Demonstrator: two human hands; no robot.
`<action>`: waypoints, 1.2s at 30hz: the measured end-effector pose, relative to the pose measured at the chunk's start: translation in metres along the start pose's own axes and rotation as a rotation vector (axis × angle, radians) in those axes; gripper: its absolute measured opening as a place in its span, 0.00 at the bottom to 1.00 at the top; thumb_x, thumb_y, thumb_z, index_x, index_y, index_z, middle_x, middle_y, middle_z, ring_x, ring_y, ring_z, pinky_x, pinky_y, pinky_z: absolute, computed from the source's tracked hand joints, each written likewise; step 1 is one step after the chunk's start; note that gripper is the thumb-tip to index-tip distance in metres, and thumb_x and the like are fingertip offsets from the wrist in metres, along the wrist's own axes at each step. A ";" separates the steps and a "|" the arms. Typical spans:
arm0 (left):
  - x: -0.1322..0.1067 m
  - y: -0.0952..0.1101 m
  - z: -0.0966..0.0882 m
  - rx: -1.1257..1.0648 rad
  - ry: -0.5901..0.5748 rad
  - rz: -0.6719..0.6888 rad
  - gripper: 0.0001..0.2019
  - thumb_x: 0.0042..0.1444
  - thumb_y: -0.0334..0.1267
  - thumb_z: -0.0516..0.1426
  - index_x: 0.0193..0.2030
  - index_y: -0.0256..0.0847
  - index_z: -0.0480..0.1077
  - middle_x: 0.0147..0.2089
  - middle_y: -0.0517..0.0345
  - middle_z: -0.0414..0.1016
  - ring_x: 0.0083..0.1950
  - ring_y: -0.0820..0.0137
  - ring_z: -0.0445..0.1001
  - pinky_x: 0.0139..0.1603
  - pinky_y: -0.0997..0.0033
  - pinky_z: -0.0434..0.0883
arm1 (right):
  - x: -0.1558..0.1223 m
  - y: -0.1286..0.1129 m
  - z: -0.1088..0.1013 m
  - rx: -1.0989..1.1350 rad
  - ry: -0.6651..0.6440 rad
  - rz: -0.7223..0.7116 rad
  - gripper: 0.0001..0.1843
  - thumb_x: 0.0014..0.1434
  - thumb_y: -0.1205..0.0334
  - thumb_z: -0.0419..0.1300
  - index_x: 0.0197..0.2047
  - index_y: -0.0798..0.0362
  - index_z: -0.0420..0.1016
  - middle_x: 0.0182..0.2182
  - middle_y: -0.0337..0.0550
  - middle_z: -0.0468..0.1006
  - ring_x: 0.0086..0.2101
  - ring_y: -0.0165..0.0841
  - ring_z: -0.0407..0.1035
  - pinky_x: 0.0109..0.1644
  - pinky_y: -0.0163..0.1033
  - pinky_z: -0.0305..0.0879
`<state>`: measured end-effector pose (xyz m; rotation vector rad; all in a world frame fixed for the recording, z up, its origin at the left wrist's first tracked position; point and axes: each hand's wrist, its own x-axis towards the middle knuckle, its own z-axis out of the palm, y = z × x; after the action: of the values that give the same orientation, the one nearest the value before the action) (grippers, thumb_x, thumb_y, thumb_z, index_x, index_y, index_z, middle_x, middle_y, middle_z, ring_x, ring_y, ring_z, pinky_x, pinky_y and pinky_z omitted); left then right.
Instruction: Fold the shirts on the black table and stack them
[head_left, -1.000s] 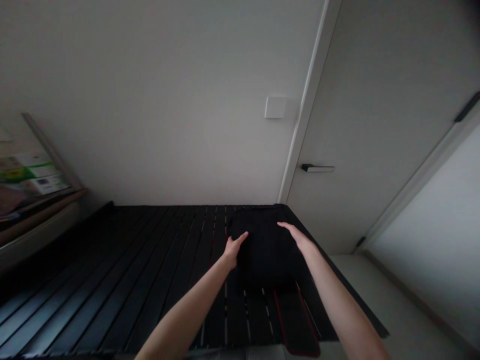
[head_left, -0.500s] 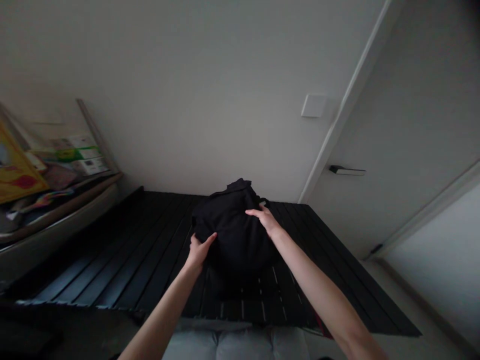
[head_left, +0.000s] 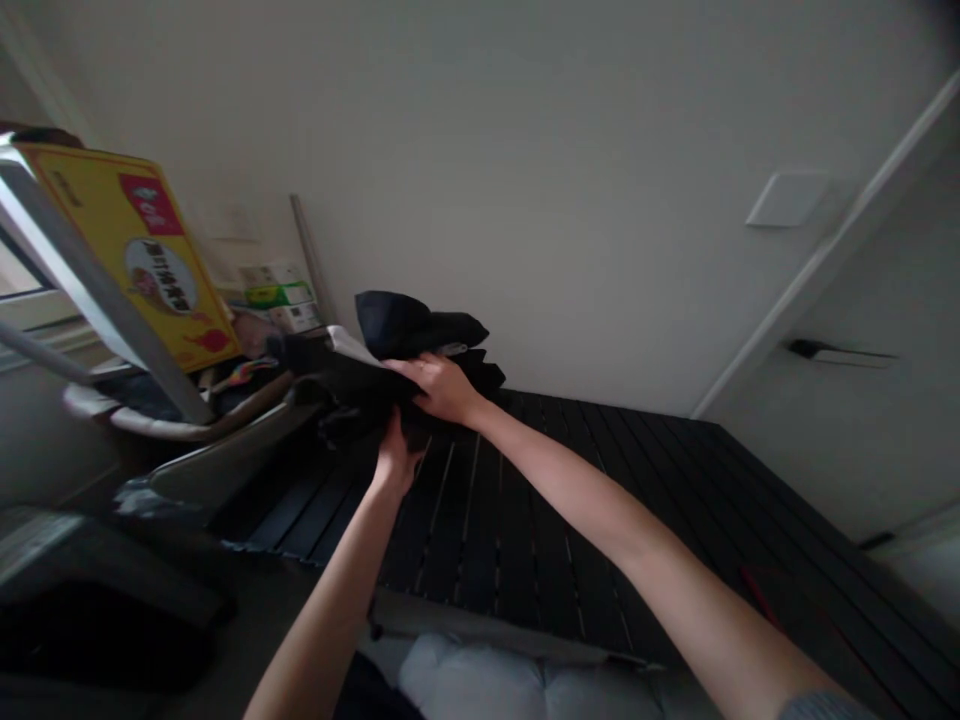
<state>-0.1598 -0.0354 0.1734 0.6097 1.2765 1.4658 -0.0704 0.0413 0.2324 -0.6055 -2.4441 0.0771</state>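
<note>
A folded black garment (head_left: pixel 397 340) with a bit of white showing at its edge is held in the air above the left end of the black slatted bed frame (head_left: pixel 540 520). My left hand (head_left: pixel 395 455) supports it from underneath, fingers curled up into the cloth. My right hand (head_left: pixel 439 385) presses down on top of it, fingers closed over the fabric. The garment hangs close to the wall, beside a cluttered shelf.
A yellow box (head_left: pixel 142 260) and smaller cartons (head_left: pixel 277 295) stand on a shelf or chair at the left. A grey metal bar (head_left: pixel 82 280) crosses the left foreground. A white door with a dark handle (head_left: pixel 840 352) is at the right, and a wall switch (head_left: pixel 784 198) sits above.
Both hands lifted the black garment off the right part of the slats and carried it left toward the cluttered shelf. My view swung left with it.
</note>
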 end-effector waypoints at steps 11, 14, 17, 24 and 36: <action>-0.033 -0.029 -0.047 0.569 -0.577 0.226 0.14 0.58 0.42 0.54 0.46 0.37 0.73 0.46 0.47 0.77 0.46 0.62 0.76 0.48 0.61 0.72 | -0.063 0.045 0.072 0.063 -0.321 0.193 0.13 0.56 0.71 0.58 0.44 0.56 0.78 0.46 0.49 0.77 0.47 0.37 0.68 0.56 0.46 0.59; 0.015 -0.022 -0.057 0.746 -0.310 0.642 0.12 0.59 0.35 0.52 0.47 0.38 0.72 0.46 0.49 0.76 0.48 0.64 0.75 0.52 0.62 0.70 | -0.094 0.055 0.063 0.113 -0.336 0.297 0.12 0.57 0.70 0.58 0.43 0.54 0.78 0.43 0.47 0.78 0.46 0.36 0.69 0.54 0.43 0.61; 0.061 -0.016 -0.070 1.003 -0.075 0.899 0.12 0.58 0.32 0.52 0.47 0.39 0.72 0.51 0.49 0.73 0.53 0.61 0.71 0.57 0.59 0.67 | -0.130 0.061 0.059 0.155 -0.317 0.410 0.12 0.56 0.70 0.59 0.44 0.54 0.77 0.44 0.48 0.77 0.46 0.37 0.70 0.53 0.42 0.62; 0.132 0.011 -0.091 1.419 0.292 0.869 0.23 0.59 0.36 0.54 0.61 0.37 0.62 0.64 0.42 0.62 0.65 0.53 0.59 0.62 0.54 0.61 | -0.184 0.059 0.096 0.557 -0.167 0.848 0.24 0.53 0.64 0.64 0.54 0.54 0.68 0.49 0.53 0.74 0.33 0.32 0.74 0.39 0.39 0.70; 0.163 0.013 -0.113 1.682 0.053 0.443 0.15 0.61 0.37 0.50 0.52 0.38 0.69 0.51 0.42 0.75 0.53 0.56 0.74 0.50 0.62 0.69 | -0.082 0.003 0.197 1.530 0.060 1.045 0.30 0.50 0.63 0.67 0.55 0.53 0.63 0.50 0.47 0.74 0.41 0.31 0.73 0.41 0.34 0.71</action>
<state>-0.3151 0.0721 0.1111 1.9920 2.3578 0.3381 -0.1253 0.0246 0.0264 -0.9147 -1.1013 1.9707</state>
